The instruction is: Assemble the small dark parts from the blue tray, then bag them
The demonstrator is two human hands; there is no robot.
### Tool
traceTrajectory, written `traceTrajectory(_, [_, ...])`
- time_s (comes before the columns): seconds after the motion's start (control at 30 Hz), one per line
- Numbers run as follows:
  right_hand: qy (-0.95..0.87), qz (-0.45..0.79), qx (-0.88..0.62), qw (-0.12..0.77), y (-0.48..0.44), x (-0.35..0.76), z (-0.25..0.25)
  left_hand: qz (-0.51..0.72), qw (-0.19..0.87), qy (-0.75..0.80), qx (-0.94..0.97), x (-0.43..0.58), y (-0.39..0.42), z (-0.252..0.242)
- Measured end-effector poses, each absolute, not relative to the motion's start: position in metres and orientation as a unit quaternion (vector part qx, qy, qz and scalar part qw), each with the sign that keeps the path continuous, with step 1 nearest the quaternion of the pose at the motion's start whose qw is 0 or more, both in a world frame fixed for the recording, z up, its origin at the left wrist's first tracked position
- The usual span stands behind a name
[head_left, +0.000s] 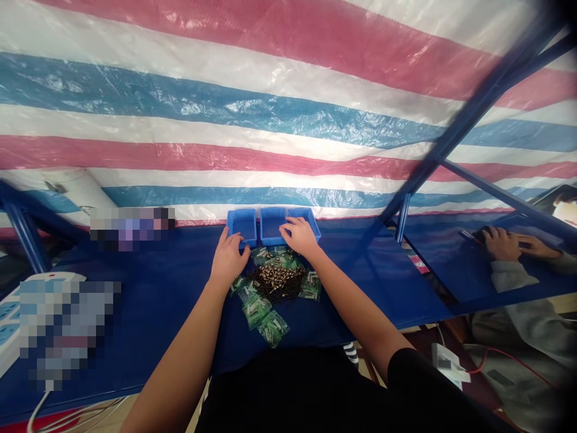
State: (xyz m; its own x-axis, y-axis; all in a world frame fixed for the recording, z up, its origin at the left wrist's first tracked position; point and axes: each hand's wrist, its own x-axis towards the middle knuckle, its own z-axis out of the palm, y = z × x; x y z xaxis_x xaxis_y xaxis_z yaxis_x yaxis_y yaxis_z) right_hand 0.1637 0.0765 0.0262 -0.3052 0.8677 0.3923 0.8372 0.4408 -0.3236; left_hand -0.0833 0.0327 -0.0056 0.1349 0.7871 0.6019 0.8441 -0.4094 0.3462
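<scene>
Three small blue bins stand in a row at the back of the blue table. My left hand [229, 257] rests at the near left corner of the left bin [242, 224], its fingers loosely bent and apart. Over the divide between the middle bin [273, 224] and the right bin [311, 221] is my right hand [301, 236], fingers spread, with nothing visible in it. Just in front of the bins lies a pile of small brass-coloured and dark metal pieces [277, 279], perhaps screws. Around it lie several small clear-and-green packets [273, 328] with slim pale pieces inside.
A white power strip [54, 282] lies at the left, beside a blurred-out object. Blue metal frame bars [469, 114] rise on the right. Behind hangs a striped plastic sheet [252, 120]. A co-worker's hands [502, 243] rest on the adjoining table at right.
</scene>
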Motion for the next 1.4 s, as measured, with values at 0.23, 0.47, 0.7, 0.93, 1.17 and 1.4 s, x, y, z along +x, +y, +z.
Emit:
traceTrajectory(0.23, [-0.836,0.026,-0.485,0.257,0.059,0.172,0.028,-0.368,0.026,-0.546,-0.752,-0.082,0.03,-0.005])
traceTrajectory(0.47, [-0.905,0.063,-0.366,0.209,0.029,0.165,0.029,-0.351,0.043,-0.547,-0.759,-0.08,0.029,-0.004])
traceTrajectory(0.7, [-0.893,0.126,-0.389,0.189,0.012,0.153,0.023,-0.331,0.032,-0.55,-0.766,-0.079,0.027,0.0])
traceTrajectory(0.93, [-0.824,0.069,-0.458,0.326,0.016,0.178,0.036,-0.33,0.024,-0.55,-0.767,-0.078,0.026,0.0])
traceTrajectory(1.17, [-0.758,0.027,-0.569,0.317,0.038,0.22,0.01,-0.339,0.021,-0.544,-0.767,-0.077,0.029,-0.002])
traceTrajectory(1.4, [-0.774,0.035,-0.541,0.326,0.049,0.213,-0.005,-0.351,0.022,-0.542,-0.763,-0.077,0.033,-0.006])
